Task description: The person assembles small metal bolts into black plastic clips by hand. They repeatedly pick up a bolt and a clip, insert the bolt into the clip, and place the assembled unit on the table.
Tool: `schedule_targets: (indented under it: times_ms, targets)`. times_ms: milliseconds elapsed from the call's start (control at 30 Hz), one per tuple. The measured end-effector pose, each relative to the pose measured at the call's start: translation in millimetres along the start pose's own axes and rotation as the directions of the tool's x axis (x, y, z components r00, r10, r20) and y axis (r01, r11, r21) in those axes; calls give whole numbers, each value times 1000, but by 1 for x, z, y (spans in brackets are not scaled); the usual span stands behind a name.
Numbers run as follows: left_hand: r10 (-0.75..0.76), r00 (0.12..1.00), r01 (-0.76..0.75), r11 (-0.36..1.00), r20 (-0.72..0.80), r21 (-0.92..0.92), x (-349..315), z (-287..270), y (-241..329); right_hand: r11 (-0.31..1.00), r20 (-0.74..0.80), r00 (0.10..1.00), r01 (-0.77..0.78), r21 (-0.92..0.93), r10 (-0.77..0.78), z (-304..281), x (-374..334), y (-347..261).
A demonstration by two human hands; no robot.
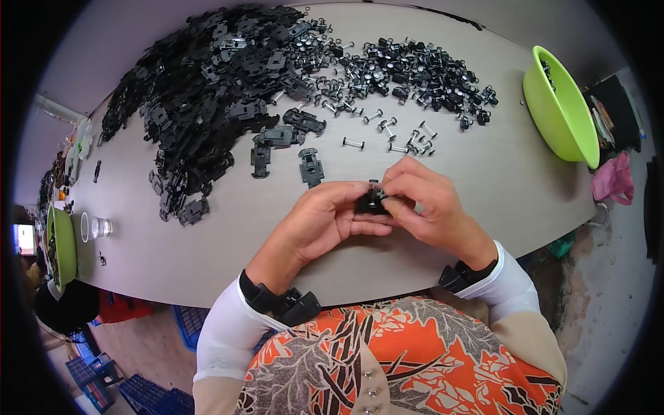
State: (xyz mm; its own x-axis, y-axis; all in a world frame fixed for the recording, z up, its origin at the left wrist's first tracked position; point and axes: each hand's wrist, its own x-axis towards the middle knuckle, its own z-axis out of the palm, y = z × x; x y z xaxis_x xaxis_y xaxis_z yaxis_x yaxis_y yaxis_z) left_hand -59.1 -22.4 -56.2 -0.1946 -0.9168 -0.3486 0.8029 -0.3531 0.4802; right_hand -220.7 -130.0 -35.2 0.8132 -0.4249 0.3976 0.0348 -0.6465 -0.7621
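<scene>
Near the front of the table, my left hand point(321, 223) holds a black plastic toy-car chassis point(364, 203), its fingers curled beneath it. My right hand point(432, 205) pinches a small wheel axle point(374, 185) against that chassis; the fingertips partly cover both. Just beyond my left hand lies a single loose chassis point(311, 168), close to a few others. Several loose wheel axles point(353, 143) with silver rods and dark wheels are scattered beyond my right hand.
A large heap of black chassis point(214, 76) covers the table's far left. Beside it spreads a pile of wheel axles point(415, 72). Green basins stand at the right point(570, 114) and left point(64, 245) edges. A clear plastic cup point(97, 227) lies near the left one.
</scene>
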Motion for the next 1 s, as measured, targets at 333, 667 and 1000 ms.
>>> schedule_targets:
  times_ms: [333,667,1000]
  targets:
    - [89,996,-86,993,-28,75,2,-5,-3,960,133,979,178,-216,-152,-4,1,-6]
    - [113,990,-103,988,-81,113,-2,-2,-4,914,237,967,175,-365,-91,-1,3,-21]
    - [231,967,-207,958,-108,196,-13,6,-4,974,131,984,145,-174,-123,10,-3,-11]
